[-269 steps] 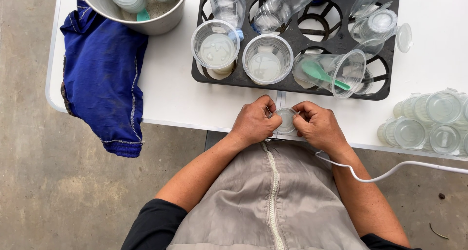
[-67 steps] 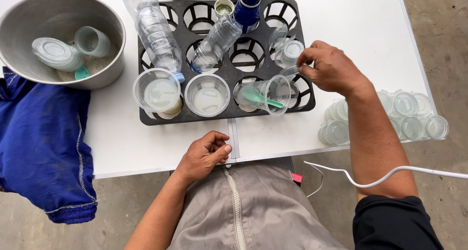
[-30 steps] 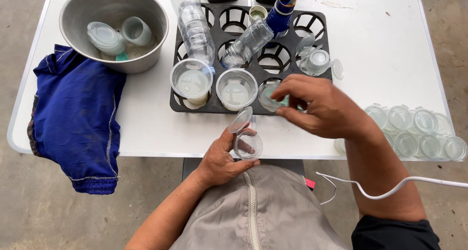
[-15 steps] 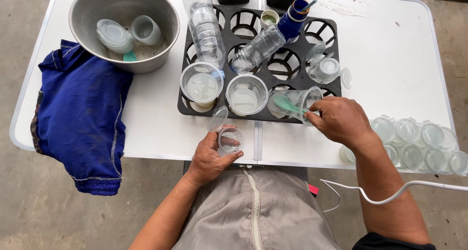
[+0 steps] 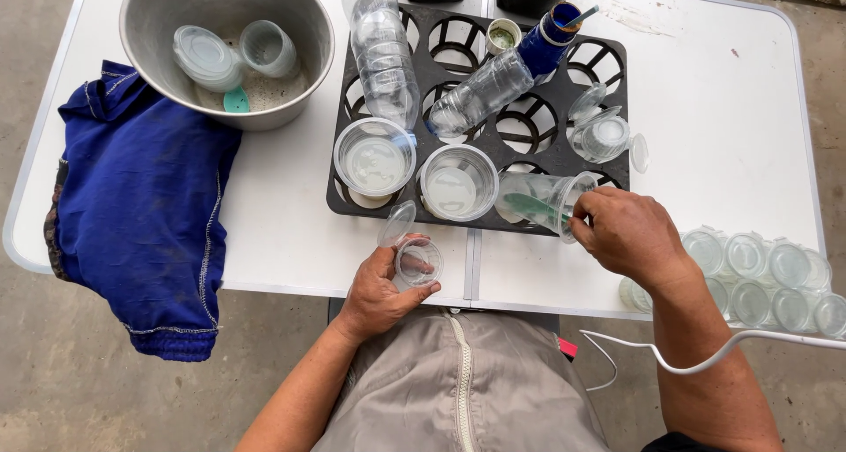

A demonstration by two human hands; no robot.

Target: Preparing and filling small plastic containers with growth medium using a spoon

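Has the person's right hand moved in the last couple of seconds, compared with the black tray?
Yes. The right hand has come from the black tray's far right corner to its near right edge, where it now touches the tipped cup holding a green spoon.

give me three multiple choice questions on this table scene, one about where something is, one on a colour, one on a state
1. Where does the metal bowl stand?
A. at the table's far left, beyond the cloth
B. on the black tray
C. on the floor

2. What colour is the cloth hanging over the table's left edge?
A. red
B. blue
C. white

3. What state is the small clear container in the left hand in?
A. lid snapped shut
B. crushed flat
C. hinged lid open

Answers:
1 A, the bowl sits on the white table left of the black tray.
2 B, the cloth is deep blue.
3 C, its lid stands up beside the open cup, while the right hand reaches to a tipped cup on the tray.
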